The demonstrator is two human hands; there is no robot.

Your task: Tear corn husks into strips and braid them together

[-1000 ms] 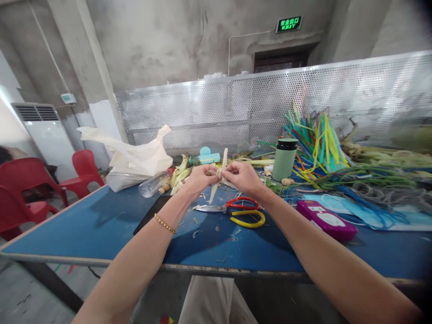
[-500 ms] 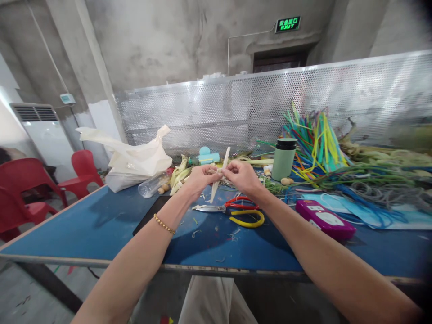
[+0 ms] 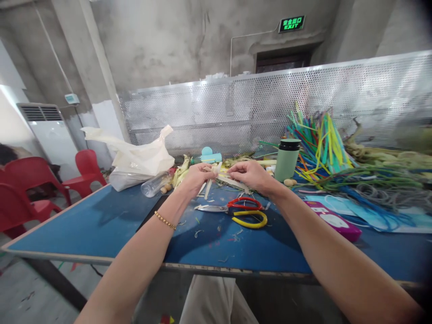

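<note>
My left hand is closed, its thumb and fingers pinching a folded pale husk strip, with ends sticking out above and below. Just to the right, my right hand has curled fingers close to the same work. A pale strip end stretches between the hands and passes under the right fingers; the fingertip contact is partly hidden. Below both hands lie scissors with one red and one yellow handle. Corn husks lie beside the left hand.
Along the back of the blue table are a white bag, a clear bottle, a green jar and colourful strips. A purple box sits to the right. A dark flat object lies under my left forearm.
My hands have moved slightly apart. The strip that stood upright between them now shows folded at the left hand, with one end slanting toward the right hand. The view has shifted slightly.
</note>
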